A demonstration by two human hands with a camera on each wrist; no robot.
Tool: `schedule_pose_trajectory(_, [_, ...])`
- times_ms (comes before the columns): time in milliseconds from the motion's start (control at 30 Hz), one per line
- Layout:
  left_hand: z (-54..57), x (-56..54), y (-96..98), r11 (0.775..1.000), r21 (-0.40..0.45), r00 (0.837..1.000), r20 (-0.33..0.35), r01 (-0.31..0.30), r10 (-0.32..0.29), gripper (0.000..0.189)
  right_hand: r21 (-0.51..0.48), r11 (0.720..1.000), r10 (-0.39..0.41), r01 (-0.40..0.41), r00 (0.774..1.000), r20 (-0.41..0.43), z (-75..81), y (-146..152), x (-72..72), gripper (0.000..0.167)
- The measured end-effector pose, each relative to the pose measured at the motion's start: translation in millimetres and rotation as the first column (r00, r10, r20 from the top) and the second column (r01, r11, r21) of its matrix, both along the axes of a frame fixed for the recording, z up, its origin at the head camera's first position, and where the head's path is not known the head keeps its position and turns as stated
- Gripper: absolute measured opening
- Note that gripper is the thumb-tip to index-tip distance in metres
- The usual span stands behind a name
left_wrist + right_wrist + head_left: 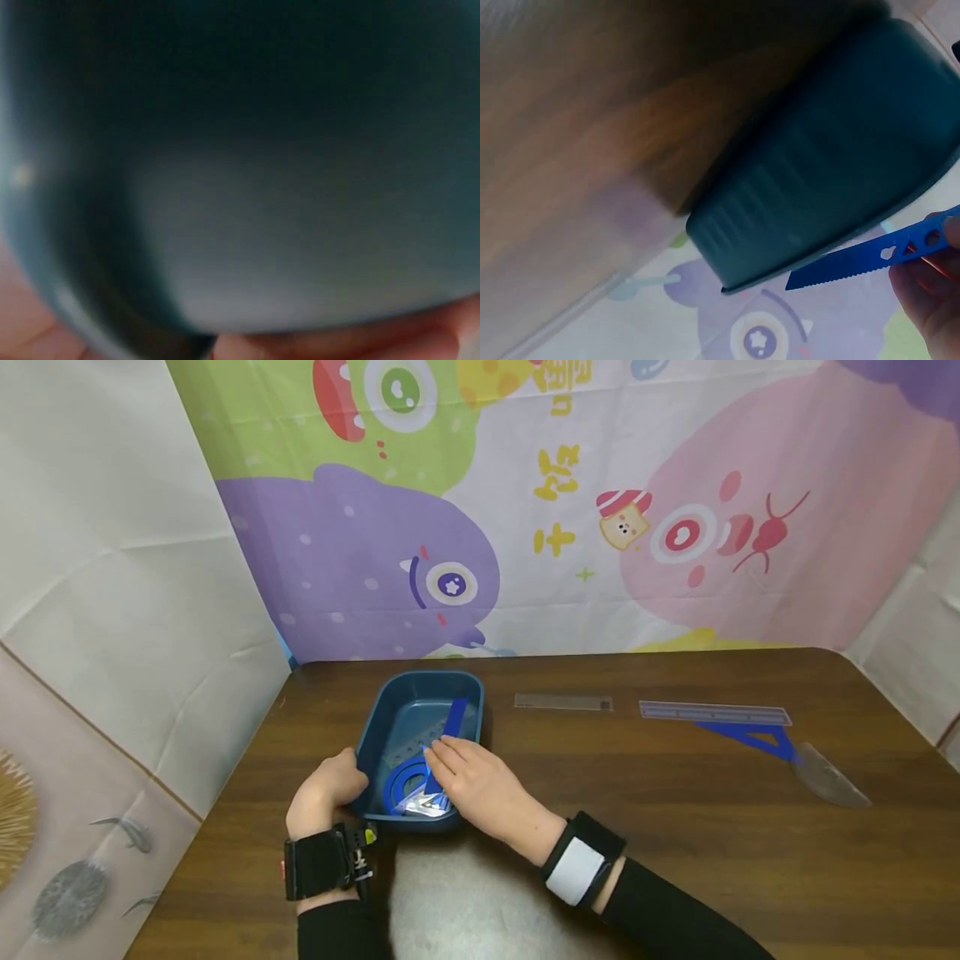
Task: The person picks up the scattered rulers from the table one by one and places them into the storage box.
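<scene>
My left hand [327, 789] grips the left wall of a dark teal plastic box [408, 689]; the wrist view shows the box wall [247, 232] up close, with fingers [375, 343] beneath it. Over the box's right rim, my right hand [480, 785] pinches a blue stencil ruler [454, 718]. In the right wrist view, cut-out shapes and a wavy edge show on that ruler [855, 259]. Lower in the box lie a blue ring-shaped piece [396, 787] and a shiny, clear or silvery item [427, 804], partly covered by the right hand.
To the right on the wooden table [600, 860] lie a small clear ruler [562, 702], a longer clear ruler [716, 713], a blue set square [783, 743] and a clear half-round protractor [828, 774]. A cartoon-print cloth [555, 602] hangs behind the table.
</scene>
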State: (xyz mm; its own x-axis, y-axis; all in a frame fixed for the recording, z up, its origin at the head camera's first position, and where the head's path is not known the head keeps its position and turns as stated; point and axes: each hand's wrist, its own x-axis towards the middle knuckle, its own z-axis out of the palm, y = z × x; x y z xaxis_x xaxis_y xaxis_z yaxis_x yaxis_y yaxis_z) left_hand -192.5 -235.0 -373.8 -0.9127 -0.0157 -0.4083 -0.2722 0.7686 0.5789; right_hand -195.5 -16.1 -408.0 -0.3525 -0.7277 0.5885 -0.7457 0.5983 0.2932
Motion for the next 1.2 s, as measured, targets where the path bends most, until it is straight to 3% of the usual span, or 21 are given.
schedule_pose_trajectory(367, [0.1, 0.4, -1.0, 1.000, -0.003, 1.000, -0.012, 0.005, -0.005, 0.051, 0.100, 0.992, -0.083, 0.077, 0.994, 0.064, -13.3, -8, 5.6, 0.033])
schedule_pose_trajectory(567, [1.1, 0.0, -1.6, 0.997, -0.073, 0.999, -0.026, 0.033, -0.035, 0.051, 0.166, 0.978, -0.152, 0.129, 0.979, 0.135, -10.2, -9, 6.5, 0.034])
schedule_pose_trajectory(733, [1.0, -0.1, -0.4, 0.998, -0.055, 0.999, -0.020, 0.024, -0.025, 0.053, 0.211, 0.966, -0.190, 0.147, 0.961, 0.200, -6.5, -9, 7.7, 0.036])
schedule_pose_trajectory(967, [-1.6, -0.4, -0.8, 0.999, 0.038, 1.000, -0.002, -0.006, 0.007, 0.056, 0.236, 0.959, -0.215, 0.156, 0.945, 0.248, -4.0, -9, 8.2, 0.037])
schedule_pose_trajectory(1200, [-1.8, 1.1, -0.9, 0.998, 0.052, 1.000, 0.001, -0.024, 0.024, 0.055, 0.241, 0.959, -0.214, 0.146, 0.934, 0.286, -3.5, -8, 7.2, 0.039])
